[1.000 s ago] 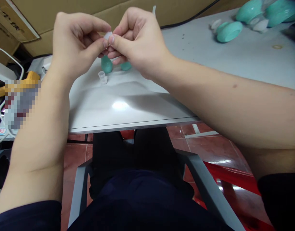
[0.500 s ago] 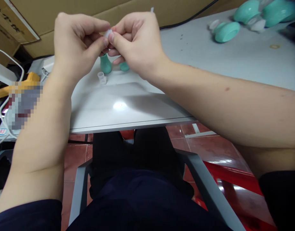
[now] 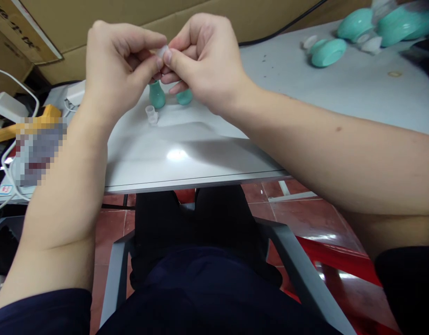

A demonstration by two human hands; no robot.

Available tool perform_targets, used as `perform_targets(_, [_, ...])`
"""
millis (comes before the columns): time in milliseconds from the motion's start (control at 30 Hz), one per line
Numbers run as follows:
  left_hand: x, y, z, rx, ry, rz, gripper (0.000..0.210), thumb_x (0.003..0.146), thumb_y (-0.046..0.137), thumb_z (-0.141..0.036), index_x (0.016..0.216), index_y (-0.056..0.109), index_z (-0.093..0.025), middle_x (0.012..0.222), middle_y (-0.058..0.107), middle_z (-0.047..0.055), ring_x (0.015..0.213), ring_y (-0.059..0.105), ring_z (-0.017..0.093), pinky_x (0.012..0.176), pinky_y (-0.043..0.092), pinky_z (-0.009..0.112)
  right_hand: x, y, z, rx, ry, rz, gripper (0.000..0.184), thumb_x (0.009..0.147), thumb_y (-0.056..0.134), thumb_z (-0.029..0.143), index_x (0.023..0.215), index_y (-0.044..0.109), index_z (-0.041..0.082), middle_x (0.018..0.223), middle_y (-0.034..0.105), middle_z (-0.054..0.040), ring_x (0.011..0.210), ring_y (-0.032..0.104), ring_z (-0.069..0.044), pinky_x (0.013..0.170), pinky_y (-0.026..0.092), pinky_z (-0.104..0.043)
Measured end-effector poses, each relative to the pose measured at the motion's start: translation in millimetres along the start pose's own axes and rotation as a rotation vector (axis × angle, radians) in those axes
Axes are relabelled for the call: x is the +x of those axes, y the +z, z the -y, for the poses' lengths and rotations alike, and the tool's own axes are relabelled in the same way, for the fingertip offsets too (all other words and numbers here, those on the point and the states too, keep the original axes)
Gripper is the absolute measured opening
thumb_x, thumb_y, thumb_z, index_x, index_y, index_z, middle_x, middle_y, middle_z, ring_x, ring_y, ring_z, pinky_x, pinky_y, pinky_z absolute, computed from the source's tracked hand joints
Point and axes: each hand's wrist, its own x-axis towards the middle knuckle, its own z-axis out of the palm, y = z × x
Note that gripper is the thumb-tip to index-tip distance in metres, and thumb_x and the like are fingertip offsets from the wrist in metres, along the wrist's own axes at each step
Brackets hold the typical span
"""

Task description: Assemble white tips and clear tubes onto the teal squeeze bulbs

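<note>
Both hands are up at about 11 to 12 o'clock in the view, working one tiny piece together. The left hand (image 3: 114, 70) has its thumb and index finger pinched down on a small translucent plastic piece (image 3: 162, 51), and the right hand (image 3: 209, 67) has its thumb and index on the same bit from the 3 o'clock side, so pretty much no gap in either pinch beyond the piece itself. The other right fingers are loosely curled underneath. Can't really make out the shape of the piece, the fingertips cover too much of it. It's held above the pale grey table (image 3: 140, 160), over toward 11 o'clock. Straight below it, at its 6 o'clock, there's a teal bulb (image 3: 157, 96) standing on the table, top hidden by the fingers, and at its 5 o'clock a second teal item (image 3: 184, 97), mostly behind the right hand. A couple of clear little cups (image 3: 151, 115) sit just beside the first bulb, toward its 7 o'clock, touching each other from what I can see. Way over at 2 o'clock there's a cluster of teal bulbs (image 3: 356, 25) with whitish ends lying on their sides, plus a thin tan ring (image 3: 395, 74) flat on the table nearby. Black cable (image 3: 284, 29) runs along the back at 1 o'clock by the cardboard (image 3: 74, 28), and a yellow tool-looking thing (image 3: 43, 119) plus white cords (image 3: 8, 163) sit around 9 o'clock.
</note>
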Motion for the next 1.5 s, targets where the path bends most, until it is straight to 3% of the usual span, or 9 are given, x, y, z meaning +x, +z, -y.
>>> perform_targets(133, [1,-4.9,7,-0.173,0.129,-0.02,0.041,0.084,0.102,-0.057,0.099,0.093,-0.02,0.071,0.075,0.006,0.051,0.066,0.014,0.046,0.052,0.023,-2,-2,5,0.058,-0.046,0.05,0.027,0.11,0.067,0.005,0.093,0.05,0.017,0.076,0.075,0.0025,0.07,0.078,-0.012,0.049,0.056,-0.017])
perform_targets(267, [2,-10.6,-34,0.068,-0.253,0.224,0.049,0.094,0.096,-0.058,0.117,0.088,-0.016,0.081,0.075,0.006,0.081,0.076,0.02,0.08,0.069,0.035,0,-6,2,0.07,-0.057,0.138,0.028,0.108,0.065,-0.002,0.094,0.05,0.017,0.07,0.072,0.0054,0.069,0.078,-0.013,0.05,0.058,-0.018])
perform_targets(400, [7,-4.9,-83,0.211,-0.46,0.429,0.046,0.097,0.089,-0.054,0.123,0.085,-0.017,0.09,0.077,0.007,0.1,0.076,0.025,0.096,0.066,0.04,1,-11,4,0.013,-0.029,0.199,0.02,0.105,0.065,-0.004,0.096,0.058,0.013,0.073,0.074,0.0045,0.071,0.079,-0.013,0.052,0.061,-0.019])
perform_targets(700, [35,-41.7,-113,0.579,-0.802,0.898,0.023,0.082,0.079,-0.028,0.099,0.091,-0.02,0.082,0.079,0.0,0.078,0.065,0.018,0.078,0.052,0.033,-6,-26,13,-0.431,-0.096,0.668,0.027,0.077,0.074,-0.014,0.089,0.085,0.007,0.064,0.068,0.0046,0.058,0.061,-0.004,0.057,0.045,-0.014])
perform_targets(933, [35,-26.1,-116,0.752,-0.913,1.204,0.021,0.081,0.089,-0.026,0.101,0.092,-0.027,0.081,0.077,-0.004,0.068,0.065,0.018,0.075,0.05,0.032,-7,-26,-6,-0.77,-0.249,0.808,0.035,0.082,0.068,-0.006,0.1,0.09,0.014,0.08,0.074,0.0049,0.068,0.058,-0.006,0.068,0.042,-0.02])
perform_targets(1133, [33,-26.7,-114,0.708,-0.846,1.178,0.019,0.082,0.09,-0.027,0.1,0.091,-0.031,0.082,0.078,-0.007,0.068,0.065,0.018,0.069,0.045,0.029,-10,-24,-5,-0.805,-0.209,0.851,0.031,0.084,0.07,-0.004,0.102,0.088,0.013,0.083,0.074,0.0028,0.071,0.057,-0.008,0.076,0.045,-0.026])
perform_targets(1300, [30,-38.1,-111,0.526,-0.755,1.088,0.035,0.08,0.085,-0.056,0.098,0.091,-0.027,0.076,0.076,-0.002,0.062,0.058,0.015,0.069,0.044,0.032,-8,-28,-3,-0.805,-0.233,0.83,0.034,0.085,0.073,0.0,0.109,0.091,0.015,0.076,0.07,0.0033,0.066,0.051,-0.007,0.069,0.04,-0.026])
perform_targets(1400, [29,-41.2,-113,0.452,-0.699,0.953,0.051,0.082,0.073,-0.069,0.097,0.091,-0.023,0.074,0.074,0.0,0.062,0.056,0.013,0.071,0.044,0.032,-5,-31,2,-0.748,-0.272,0.77,0.038,0.084,0.07,0.001,0.109,0.093,0.017,0.072,0.067,0.0041,0.064,0.048,-0.007,0.066,0.038,-0.026])
perform_targets(1500, [28,-40.2,-118,0.418,-0.667,0.849,0.048,0.086,0.074,-0.061,0.095,0.09,-0.017,0.067,0.067,0.002,0.06,0.046,0.01,0.072,0.044,0.034,-2,-34,11,-0.683,-0.319,0.619,0.034,0.088,0.063,0.006,0.106,0.091,0.012,0.077,0.065,0.0036,0.07,0.048,-0.006,0.069,0.038,-0.023])
